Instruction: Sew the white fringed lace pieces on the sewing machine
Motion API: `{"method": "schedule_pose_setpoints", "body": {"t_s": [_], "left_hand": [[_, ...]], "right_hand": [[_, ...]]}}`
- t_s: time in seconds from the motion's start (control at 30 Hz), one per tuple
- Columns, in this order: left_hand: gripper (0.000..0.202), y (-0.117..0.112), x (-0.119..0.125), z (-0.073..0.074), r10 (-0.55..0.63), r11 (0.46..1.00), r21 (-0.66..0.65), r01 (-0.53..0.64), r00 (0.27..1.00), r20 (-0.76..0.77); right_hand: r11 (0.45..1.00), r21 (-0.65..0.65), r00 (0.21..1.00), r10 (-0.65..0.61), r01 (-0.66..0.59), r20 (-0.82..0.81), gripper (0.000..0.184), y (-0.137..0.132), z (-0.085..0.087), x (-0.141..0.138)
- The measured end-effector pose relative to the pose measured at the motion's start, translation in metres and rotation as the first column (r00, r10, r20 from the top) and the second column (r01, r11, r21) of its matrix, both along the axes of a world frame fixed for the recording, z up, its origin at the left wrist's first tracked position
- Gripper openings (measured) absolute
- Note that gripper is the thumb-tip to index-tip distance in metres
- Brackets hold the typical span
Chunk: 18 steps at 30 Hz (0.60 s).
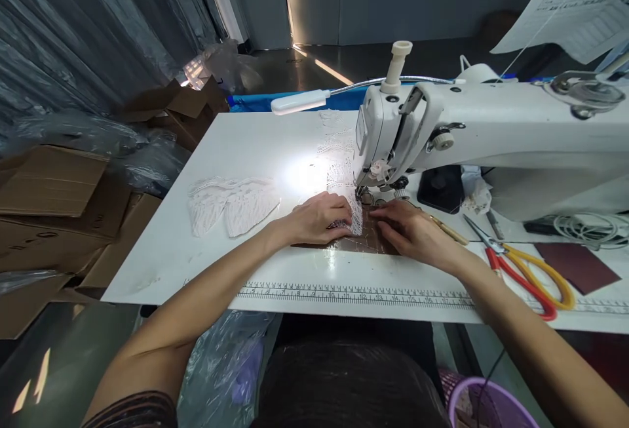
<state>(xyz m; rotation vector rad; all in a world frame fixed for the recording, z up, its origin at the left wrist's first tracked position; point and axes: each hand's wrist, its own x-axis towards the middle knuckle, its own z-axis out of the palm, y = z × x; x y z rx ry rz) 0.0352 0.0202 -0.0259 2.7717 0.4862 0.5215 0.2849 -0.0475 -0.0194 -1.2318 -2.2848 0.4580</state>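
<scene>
A strip of white lace fabric (341, 169) runs from the back of the table to the presser foot of the white sewing machine (383, 133). My left hand (319, 218) is left of the needle, its thumb and fingers closed on the lace's near edge. Right of the needle, my right hand (413, 228) lies with fingers stretched out and thumb apart on a brown plate (371, 241) under the work. Its fingertips are close to the lace; whether they touch it I cannot tell. Two gathered white lace pieces (233, 205) lie on the table to the left.
Red-and-yellow-handled scissors (528, 274), a maroon piece (577, 266) and a black object (441, 189) lie to the right. A lamp (299, 101) lights the work. A printed ruler (344, 295) follows the front edge. Cardboard boxes (54, 218) stand left; a purple basket (491, 385) is below.
</scene>
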Motion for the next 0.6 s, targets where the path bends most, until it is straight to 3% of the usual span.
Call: {"method": "schedule_pose_setpoints", "body": {"t_s": [0.13, 0.27, 0.4, 0.6], "left_hand": [[0.020, -0.002, 0.002, -0.003, 0.058, 0.998, -0.014, -0.058, 0.998, 0.013], [0.022, -0.006, 0.003, -0.001, 0.099, 0.994, -0.043, -0.097, 0.993, 0.059], [0.018, -0.007, 0.001, 0.001, 0.098, 0.992, -0.090, -0.090, 0.992, 0.083], [0.018, -0.002, 0.000, -0.004, 0.095, 0.988, -0.126, -0.087, 0.994, 0.056]], "right_hand": [[0.999, -0.027, 0.998, 0.040, -0.042, -0.046, 0.020, 0.005, 0.002, -0.009], [0.995, -0.071, 0.996, 0.070, -0.074, -0.055, 0.024, 0.011, 0.000, -0.020], [0.993, -0.050, 0.989, 0.098, -0.104, -0.107, 0.010, 0.016, -0.007, -0.026], [0.993, -0.111, 0.986, 0.024, -0.042, -0.165, 0.010, 0.016, -0.009, -0.020]]}}
